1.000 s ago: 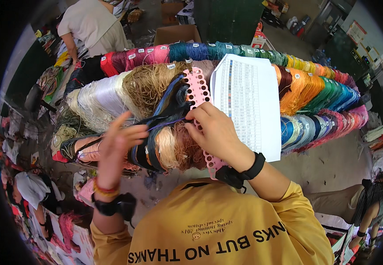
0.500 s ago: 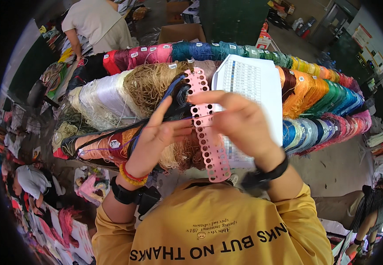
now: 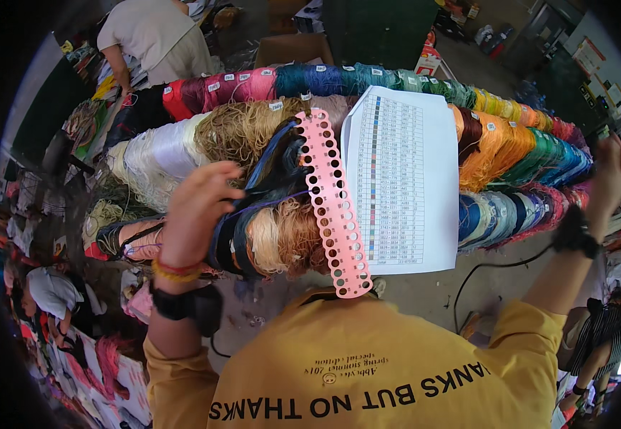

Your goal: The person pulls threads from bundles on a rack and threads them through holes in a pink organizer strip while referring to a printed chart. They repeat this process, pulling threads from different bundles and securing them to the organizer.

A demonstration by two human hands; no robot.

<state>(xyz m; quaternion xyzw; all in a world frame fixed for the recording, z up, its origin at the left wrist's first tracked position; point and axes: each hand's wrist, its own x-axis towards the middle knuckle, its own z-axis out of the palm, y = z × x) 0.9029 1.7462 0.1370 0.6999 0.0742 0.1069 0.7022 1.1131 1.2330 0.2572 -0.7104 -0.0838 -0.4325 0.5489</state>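
Note:
A long pink thread card [image 3: 335, 207] with holes down both edges lies slanted over the yarn, beside a printed sheet [image 3: 403, 182] with a table of coloured squares. Dark blue and black strands [image 3: 285, 161] hang from its upper left holes. From a hole midway down, a purple thread [image 3: 275, 201] runs left to my left hand [image 3: 199, 207]. That hand is open, fingers half bent and apart, the thread passing by its lower fingers. My right hand [image 3: 613, 171] is raised at the far right, well away from the card. Its fingers look pinched together; what they hold is too small to make out.
Rows of wound yarn in many colours, including white yarn [image 3: 164, 154] and orange yarn [image 3: 504, 146], surround the card. A cardboard box [image 3: 294, 50] stands behind. A person in a pale shirt [image 3: 154, 36] bends at the back left. A black cable [image 3: 478, 268] hangs lower right.
My right hand has left the card and swung far out to the right. My left hand has drawn back leftward, its fingers now bent. The whole card and sheet are uncovered.

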